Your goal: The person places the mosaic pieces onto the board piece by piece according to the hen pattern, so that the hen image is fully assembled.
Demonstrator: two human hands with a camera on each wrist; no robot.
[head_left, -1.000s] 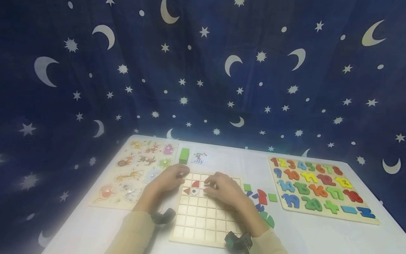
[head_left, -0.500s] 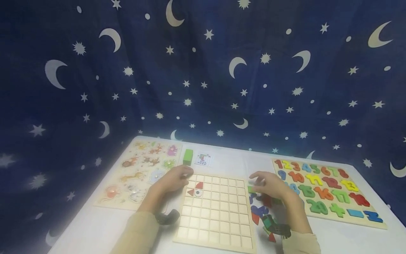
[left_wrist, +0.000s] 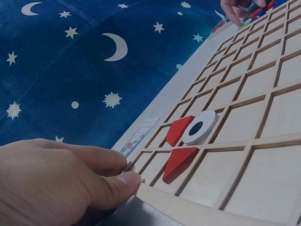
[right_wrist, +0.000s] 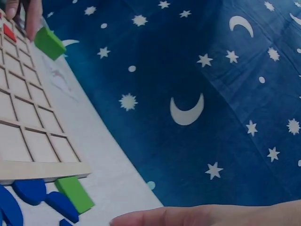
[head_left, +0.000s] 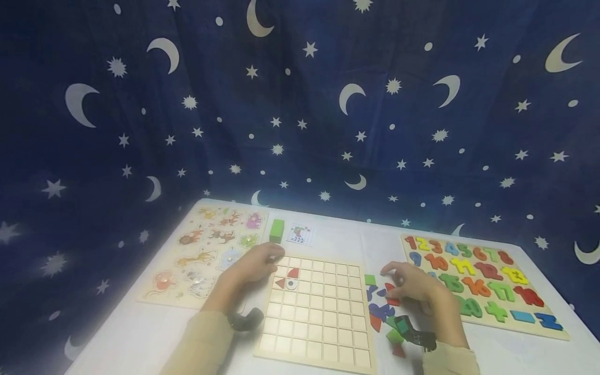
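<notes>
A left hand [head_left: 257, 266] rests, fingers relaxed, on the wooden grid board's [head_left: 319, 317] far-left corner; right of the board, a right hand [head_left: 412, 284] touches scattered coloured wooden pieces [head_left: 382, 311], grip unclear.

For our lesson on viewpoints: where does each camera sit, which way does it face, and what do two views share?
Head: looks forward and down at the grid board; both hands, sleeves show.
Left wrist: low by the left hand, facing across the board's red pieces.
Right wrist: low by the right hand, facing the green block.
Shared: grid board.
</notes>
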